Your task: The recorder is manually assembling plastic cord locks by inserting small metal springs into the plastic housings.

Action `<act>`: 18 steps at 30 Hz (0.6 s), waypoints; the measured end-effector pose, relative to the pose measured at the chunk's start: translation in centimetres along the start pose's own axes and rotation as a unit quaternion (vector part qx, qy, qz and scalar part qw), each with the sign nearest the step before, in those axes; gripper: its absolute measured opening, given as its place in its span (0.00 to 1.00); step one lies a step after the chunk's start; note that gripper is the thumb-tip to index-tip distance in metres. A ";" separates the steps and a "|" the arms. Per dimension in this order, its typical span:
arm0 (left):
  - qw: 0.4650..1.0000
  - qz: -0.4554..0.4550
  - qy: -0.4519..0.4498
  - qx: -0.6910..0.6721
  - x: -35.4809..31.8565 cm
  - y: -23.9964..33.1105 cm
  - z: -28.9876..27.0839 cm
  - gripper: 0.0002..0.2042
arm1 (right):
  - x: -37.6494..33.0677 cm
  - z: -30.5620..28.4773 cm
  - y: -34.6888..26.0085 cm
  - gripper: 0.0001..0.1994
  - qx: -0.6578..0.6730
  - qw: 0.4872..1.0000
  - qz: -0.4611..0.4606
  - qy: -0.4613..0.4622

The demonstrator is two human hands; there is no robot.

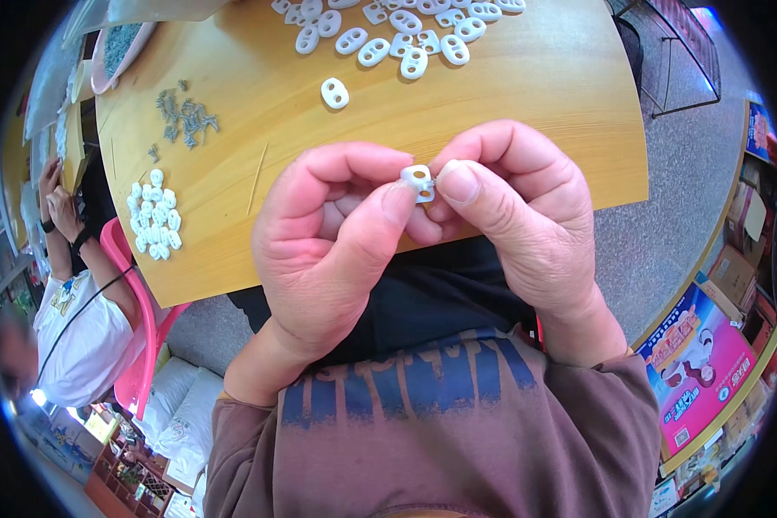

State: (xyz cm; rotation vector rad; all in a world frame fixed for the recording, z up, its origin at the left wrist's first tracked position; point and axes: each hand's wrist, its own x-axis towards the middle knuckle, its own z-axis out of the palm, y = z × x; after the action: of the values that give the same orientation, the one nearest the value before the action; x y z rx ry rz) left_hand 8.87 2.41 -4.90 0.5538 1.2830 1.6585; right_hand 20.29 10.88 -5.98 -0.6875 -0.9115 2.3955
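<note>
Between my two hands, above the table's near edge, is a small white plastic cord lock piece (418,180) with two holes. My left hand (337,224) pinches it between thumb and forefinger. From the other side, my right hand (514,207) closes thumb and forefinger right at the piece's edge. A tiny greyish bit shows by those fingertips, too small to make out. Beyond the hands lies a single white two-hole oval piece (335,93), and farther off are several more loose white pieces (413,62).
On the wooden table (509,112), left of my hands, lie a thin stick (257,179), a pile of small grey metal parts (186,116) and a cluster of small white pieces (154,216). A pink-rimmed container (104,73) stands far left. Another person (86,319) sits at left on a pink chair (132,380).
</note>
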 end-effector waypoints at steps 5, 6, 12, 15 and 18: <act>0.999 -0.001 -0.017 0.039 -0.1 -0.2 -0.7 0.07 | -0.1 0.1 -0.1 0.07 -0.012 1.000 0.000 -0.005; 0.999 -0.001 -0.016 0.039 -0.1 -0.1 -0.4 0.07 | -0.1 0.1 0.0 0.07 -0.026 1.000 -0.009 -0.001; 0.995 0.046 0.039 0.083 -0.4 -0.7 0.8 0.05 | -0.3 0.6 1.0 0.08 -0.049 0.997 -0.049 0.024; 0.988 0.097 0.038 0.118 -0.5 -1.0 0.7 0.05 | -0.3 0.6 0.9 0.08 -0.057 0.997 -0.051 0.025; 0.994 0.060 0.036 0.085 -0.4 -0.9 0.6 0.05 | -0.4 0.5 0.9 0.07 -0.052 0.997 -0.047 0.024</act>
State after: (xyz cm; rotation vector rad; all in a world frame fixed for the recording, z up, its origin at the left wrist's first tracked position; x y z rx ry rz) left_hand 9.86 2.35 -5.40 0.6910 1.4786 1.6895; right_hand 20.02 9.82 -6.23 -0.7215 -1.0317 2.2536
